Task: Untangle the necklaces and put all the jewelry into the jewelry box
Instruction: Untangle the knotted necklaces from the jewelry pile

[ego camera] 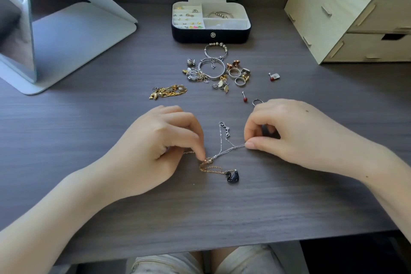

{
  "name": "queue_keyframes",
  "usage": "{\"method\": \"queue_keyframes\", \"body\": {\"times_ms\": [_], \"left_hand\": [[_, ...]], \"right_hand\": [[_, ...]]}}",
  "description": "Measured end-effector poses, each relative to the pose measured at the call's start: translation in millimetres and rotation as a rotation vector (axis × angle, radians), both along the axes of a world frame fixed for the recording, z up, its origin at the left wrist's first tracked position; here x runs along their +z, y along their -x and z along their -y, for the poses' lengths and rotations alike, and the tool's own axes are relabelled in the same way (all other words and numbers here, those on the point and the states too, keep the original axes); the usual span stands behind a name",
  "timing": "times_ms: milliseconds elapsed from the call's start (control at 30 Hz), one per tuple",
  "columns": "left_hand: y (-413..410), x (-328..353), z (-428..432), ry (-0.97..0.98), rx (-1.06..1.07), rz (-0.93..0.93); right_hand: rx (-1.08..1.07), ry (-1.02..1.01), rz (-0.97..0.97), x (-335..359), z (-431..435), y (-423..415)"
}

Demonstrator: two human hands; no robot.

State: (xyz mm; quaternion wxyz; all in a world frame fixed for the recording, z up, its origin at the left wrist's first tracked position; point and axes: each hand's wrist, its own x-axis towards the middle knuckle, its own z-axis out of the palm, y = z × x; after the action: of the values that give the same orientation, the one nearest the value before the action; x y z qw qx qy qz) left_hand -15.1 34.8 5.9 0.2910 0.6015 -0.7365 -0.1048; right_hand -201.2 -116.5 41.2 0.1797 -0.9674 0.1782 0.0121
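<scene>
Grey wood-grain desk (89, 184); jewelry box (210, 34) open, mirror (20, 35) left

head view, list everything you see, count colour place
jewelry box: one, black, open, back centre
jewelry pile: one, silver and gold, before the box
gold chain heap: one, left of the pile
red ball studs: two, right of the pile
tangled necklaces: two, silver and gold, between the hands
swan pendant: one, black, on the gold chain
mirror: one, white, back left
drawer unit: one, pale wood, back right
desk: one, grey
left hand: pinches the knot
right hand: pinches the silver chain
</scene>
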Motion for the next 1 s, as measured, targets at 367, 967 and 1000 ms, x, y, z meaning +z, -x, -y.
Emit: {"method": "queue_keyframes", "body": {"times_ms": [367,967,1000], "left_hand": [[-1,4,2,-0.020,0.252,-0.043],[-2,13,-4,-0.219,0.264,0.005],[-2,12,-3,-0.208,0.270,0.012]], "right_hand": [[0.077,-0.287,0.186,22,-5,-22],[0.082,-0.068,0.165,6,9,-77],[0.082,-0.061,0.175,5,10,-73]]}}
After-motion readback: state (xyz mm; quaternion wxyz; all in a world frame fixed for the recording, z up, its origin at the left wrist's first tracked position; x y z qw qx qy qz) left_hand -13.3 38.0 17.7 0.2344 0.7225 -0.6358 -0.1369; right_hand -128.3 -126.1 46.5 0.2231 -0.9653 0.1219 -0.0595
